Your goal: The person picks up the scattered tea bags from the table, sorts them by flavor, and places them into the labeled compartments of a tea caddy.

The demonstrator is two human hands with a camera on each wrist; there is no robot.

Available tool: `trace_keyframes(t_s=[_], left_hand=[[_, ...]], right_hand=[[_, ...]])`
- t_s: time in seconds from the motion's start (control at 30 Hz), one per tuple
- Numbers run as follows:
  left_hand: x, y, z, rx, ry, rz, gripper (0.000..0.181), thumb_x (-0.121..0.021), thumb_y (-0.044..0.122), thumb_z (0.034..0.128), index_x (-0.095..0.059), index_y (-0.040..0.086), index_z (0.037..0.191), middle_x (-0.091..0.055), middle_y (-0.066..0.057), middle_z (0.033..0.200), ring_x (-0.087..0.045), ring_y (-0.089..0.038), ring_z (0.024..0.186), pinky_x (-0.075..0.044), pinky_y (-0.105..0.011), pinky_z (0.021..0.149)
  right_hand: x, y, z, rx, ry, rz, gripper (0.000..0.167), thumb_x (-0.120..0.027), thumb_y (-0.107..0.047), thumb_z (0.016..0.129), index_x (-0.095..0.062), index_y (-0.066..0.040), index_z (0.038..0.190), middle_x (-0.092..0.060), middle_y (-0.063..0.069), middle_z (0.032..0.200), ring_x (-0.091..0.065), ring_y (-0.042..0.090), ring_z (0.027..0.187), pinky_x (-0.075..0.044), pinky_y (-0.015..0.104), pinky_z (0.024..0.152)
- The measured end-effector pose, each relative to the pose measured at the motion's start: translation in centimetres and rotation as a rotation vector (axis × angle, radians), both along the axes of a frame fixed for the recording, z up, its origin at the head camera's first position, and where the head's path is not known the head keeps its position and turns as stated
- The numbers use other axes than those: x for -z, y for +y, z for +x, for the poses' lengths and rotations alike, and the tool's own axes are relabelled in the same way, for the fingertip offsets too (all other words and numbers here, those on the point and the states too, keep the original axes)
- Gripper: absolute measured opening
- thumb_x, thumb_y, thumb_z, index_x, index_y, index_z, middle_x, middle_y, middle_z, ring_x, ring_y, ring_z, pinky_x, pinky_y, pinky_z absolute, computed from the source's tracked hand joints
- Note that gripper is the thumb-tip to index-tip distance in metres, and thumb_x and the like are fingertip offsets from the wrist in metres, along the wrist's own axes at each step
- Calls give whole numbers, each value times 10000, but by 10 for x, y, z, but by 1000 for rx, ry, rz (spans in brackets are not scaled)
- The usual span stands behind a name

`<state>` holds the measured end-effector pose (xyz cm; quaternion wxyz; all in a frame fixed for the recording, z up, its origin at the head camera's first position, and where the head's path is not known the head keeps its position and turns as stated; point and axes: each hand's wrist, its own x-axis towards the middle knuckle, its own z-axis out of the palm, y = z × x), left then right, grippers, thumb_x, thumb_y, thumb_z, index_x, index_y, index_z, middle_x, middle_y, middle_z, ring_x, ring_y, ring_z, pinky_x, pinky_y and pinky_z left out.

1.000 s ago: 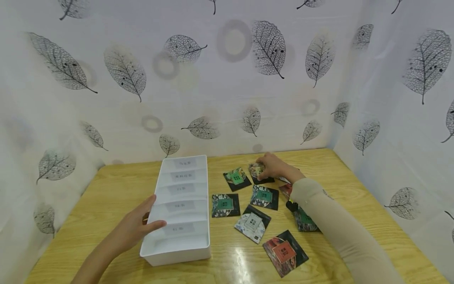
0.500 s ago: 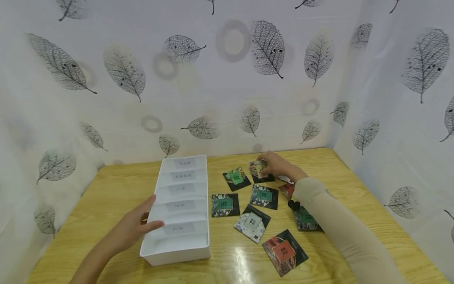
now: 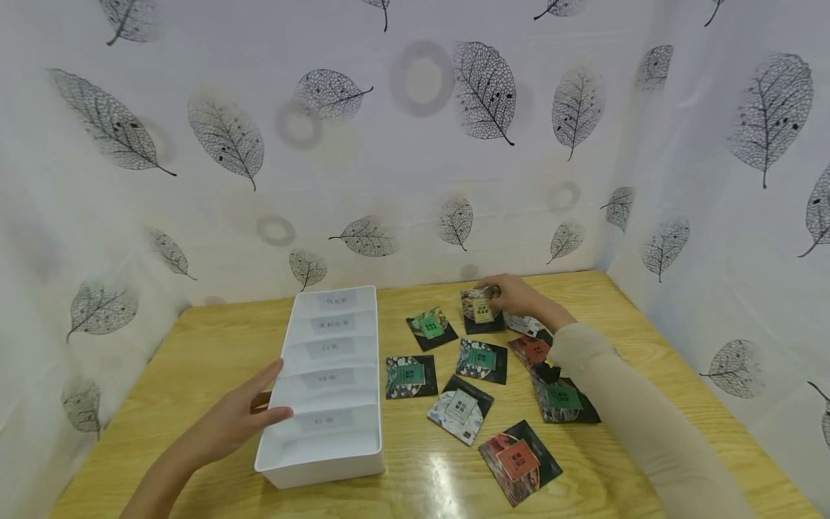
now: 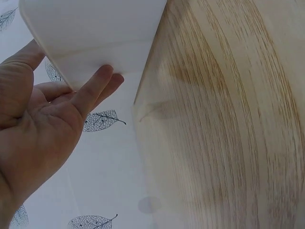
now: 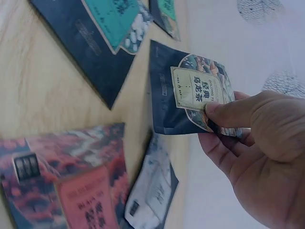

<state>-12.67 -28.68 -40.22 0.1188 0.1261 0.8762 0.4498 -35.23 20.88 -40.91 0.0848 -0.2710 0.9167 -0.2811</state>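
Observation:
A white box with several labelled compartments stands left of centre. My left hand lies at its left side; in the left wrist view the hand has its fingers against the box wall and its thumb at the edge. At the back of the scattered packets, my right hand holds a dark packet with a yellow label. In the right wrist view the hand pinches that packet by one end, thumb on top and fingers underneath.
Several tea packets lie on the wooden table: green-labelled, teal-labelled, white and red. More packets lie partly beside the right sleeve, near a small black object. A leaf-patterned curtain surrounds the table.
My right hand has shifted slightly right, gripping the yellow-labelled packet nearer its right end, and more of the packet shows. The left hand stays beside the box, its thumb drawn slightly left.

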Motion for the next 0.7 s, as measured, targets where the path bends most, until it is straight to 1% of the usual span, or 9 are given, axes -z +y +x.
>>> trace_keyframes(t_s=[0.07, 0.17, 0.2, 0.3, 0.4, 0.47, 0.57, 0.63, 0.7], left_hand=[[0, -1, 0, 16, -1, 10, 893, -694, 266, 1011, -133, -70, 1620, -103, -339, 1657, -476, -552, 1335, -545, -412, 960], [1, -4, -1, 43, 7, 20, 878, -676, 247, 1024, -116, -77, 1618, -87, -344, 1657, -463, -560, 1341, -542, -404, 964], [1, -4, -1, 52, 4, 20, 875, -669, 247, 1029, -108, -74, 1619, -79, -341, 1659, -456, -561, 1347, -538, -402, 968], [-1, -6, -2, 78, -18, 37, 873, -650, 235, 1041, -72, -64, 1624, -48, -333, 1665, -416, -567, 1374, -526, -390, 980], [-2, -8, -2, 93, -39, 45, 872, -638, 233, 1048, -53, -56, 1626, -32, -322, 1670, -385, -568, 1393, -515, -385, 993], [-3, -9, -2, 98, -45, 41, 869, -634, 231, 1050, -49, -51, 1628, -32, -318, 1672, -378, -567, 1398, -508, -388, 998], [-3, -9, -1, 99, -41, 29, 863, -630, 234, 1053, -55, -48, 1629, -42, -318, 1671, -392, -561, 1393, -508, -396, 999], [-3, -9, -1, 98, -41, 23, 859, -628, 238, 1054, -57, -43, 1631, -46, -315, 1672, -400, -556, 1391, -506, -410, 1000], [-4, -9, 0, 94, -44, 15, 855, -624, 246, 1056, -62, -37, 1634, -52, -311, 1674, -409, -550, 1389, -506, -420, 1001]], right_hand=[[-4, 5, 1, -2, 6, -21, 438, -610, 39, 981, -578, 51, 1417, -686, 192, 1074, -458, 169, 581, -409, 364, 598], [-9, 11, 5, -15, 26, -45, 431, -602, 39, 990, -583, 41, 1420, -679, 201, 1117, -381, 153, 534, -404, 365, 596], [-11, 13, 6, -19, 30, -53, 427, -604, 34, 994, -584, 38, 1421, -677, 196, 1104, -382, 150, 539, -408, 367, 605], [-15, 16, 11, -17, 16, -91, 422, -613, 6, 1011, -584, 14, 1432, -668, 180, 982, -396, 156, 558, -420, 372, 627], [-20, 16, 16, -19, -17, -142, 425, -619, -21, 1023, -576, -2, 1445, -629, 133, 815, -441, 182, 594, -432, 380, 638], [-23, 14, 19, -23, -39, -178, 433, -626, -30, 1024, -569, -2, 1452, -653, 128, 833, -526, 221, 647, -462, 405, 653], [-28, 9, 25, -31, -60, -219, 449, -643, -45, 1021, -559, 5, 1460, -705, 129, 954, -644, 265, 772, -521, 448, 711], [-32, 4, 29, -41, -67, -241, 451, -652, -52, 1019, -563, 7, 1457, -721, 131, 1007, -685, 276, 849, -542, 463, 755], [-35, -1, 32, -54, -73, -261, 447, -655, -63, 1020, -569, 7, 1453, -729, 124, 1012, -691, 257, 860, -547, 443, 766]])
